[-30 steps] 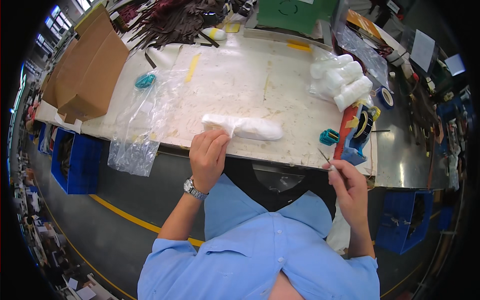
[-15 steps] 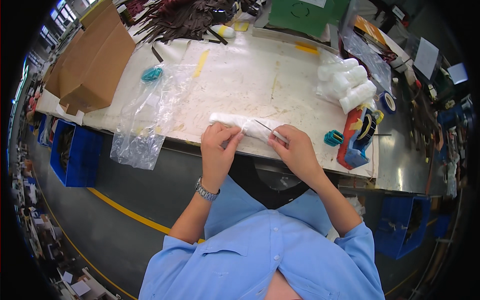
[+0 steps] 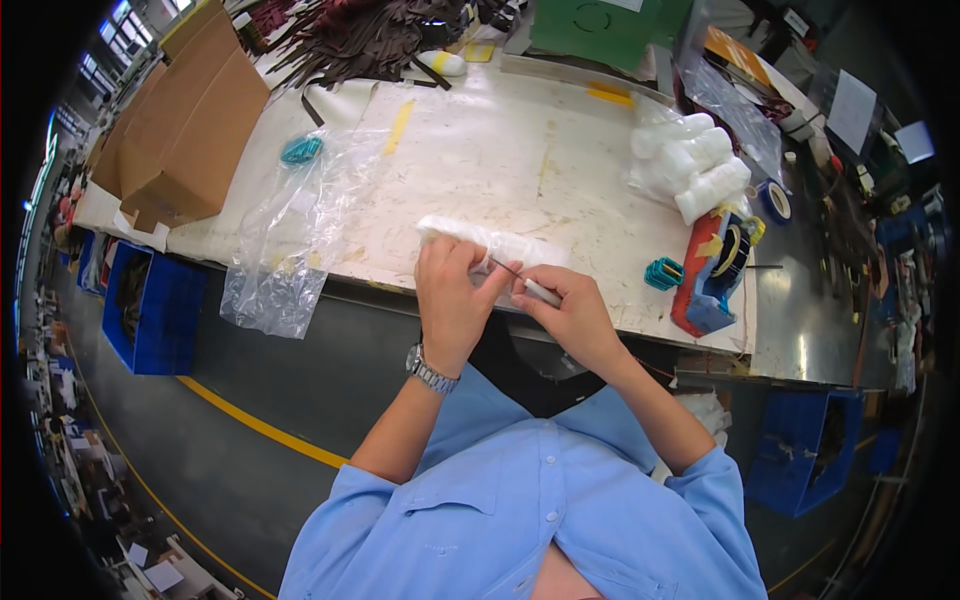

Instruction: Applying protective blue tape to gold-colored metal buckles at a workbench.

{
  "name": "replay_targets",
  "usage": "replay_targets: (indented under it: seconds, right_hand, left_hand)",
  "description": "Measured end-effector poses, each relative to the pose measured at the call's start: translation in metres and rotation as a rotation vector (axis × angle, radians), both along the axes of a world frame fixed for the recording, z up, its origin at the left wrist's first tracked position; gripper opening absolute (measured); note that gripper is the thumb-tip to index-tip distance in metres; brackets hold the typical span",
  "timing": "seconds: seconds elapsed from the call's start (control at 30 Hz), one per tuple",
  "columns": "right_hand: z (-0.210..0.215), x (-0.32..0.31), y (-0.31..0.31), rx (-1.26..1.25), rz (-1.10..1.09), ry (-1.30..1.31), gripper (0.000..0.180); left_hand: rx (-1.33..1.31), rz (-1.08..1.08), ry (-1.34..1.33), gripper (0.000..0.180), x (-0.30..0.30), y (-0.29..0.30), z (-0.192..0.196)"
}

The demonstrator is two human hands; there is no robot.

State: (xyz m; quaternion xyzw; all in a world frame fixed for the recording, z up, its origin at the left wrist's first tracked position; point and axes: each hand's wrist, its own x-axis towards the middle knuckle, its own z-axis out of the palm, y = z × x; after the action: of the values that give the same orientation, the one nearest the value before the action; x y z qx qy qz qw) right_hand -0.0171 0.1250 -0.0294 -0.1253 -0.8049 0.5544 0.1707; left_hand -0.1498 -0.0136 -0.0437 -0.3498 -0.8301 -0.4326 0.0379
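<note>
A white roll in clear plastic wrap (image 3: 530,246) lies along the near edge of the table. My left hand (image 3: 455,295) is closed on the near side of this roll, with thumb and fingers pinching the wrap. Between the fingers of my right hand (image 3: 572,312) is a thin pointed tool with a white handle (image 3: 542,292). Its dark, narrow shaft points left and up, and its tip meets the wrap beside my left thumb. Whether the tip has gone through the plastic, I cannot tell.
Left on the table are a clear plastic bag (image 3: 285,240), a teal bundle (image 3: 301,151) and a cardboard box (image 3: 190,130). At right stand a red and blue tape dispenser (image 3: 705,300), another teal bundle (image 3: 663,273) and bagged white rolls (image 3: 700,155). Dark strips (image 3: 370,45) lie behind.
My right hand has moved left and slightly down with the tool, bringing it close to my left hand. My left hand has shifted slightly right and turned over the roll.
</note>
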Motion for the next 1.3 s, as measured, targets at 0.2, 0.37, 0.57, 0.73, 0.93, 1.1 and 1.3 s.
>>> replay_targets:
  seconds: [0.2,0.37,0.57,0.73,0.93,1.1,1.3]
  right_hand:
    - [0.007,0.002,0.001,-0.039,-0.013,-0.169,0.016]
    - [0.001,0.007,0.009,0.232,-0.037,-0.087,0.022]
    - [0.008,0.007,0.007,0.456,-0.058,-0.207,0.023]
    - [0.016,0.0,0.005,0.519,-0.047,-0.244,0.024]
    - [0.017,-0.018,-0.003,0.593,-0.032,-0.263,0.023]
    - [0.01,-0.026,-0.002,0.573,-0.034,-0.201,0.022]
    - [0.0,-0.027,-0.012,0.512,-0.094,-0.159,0.02]
  left_hand:
    - [0.084,-0.096,-0.13,0.021,-0.015,-0.002,-0.008]
    - [0.158,-0.077,-0.189,0.018,-0.009,-0.007,-0.005]
    - [0.219,-0.147,-0.332,0.017,-0.017,-0.013,-0.007]
    - [0.245,-0.179,-0.386,0.016,-0.017,-0.018,-0.006]
    - [0.334,-0.108,-0.262,0.015,-0.005,-0.015,-0.018]
    - [0.372,0.026,-0.059,0.014,0.005,-0.012,-0.028]
    - [0.309,0.061,0.266,0.019,0.003,-0.011,-0.03]
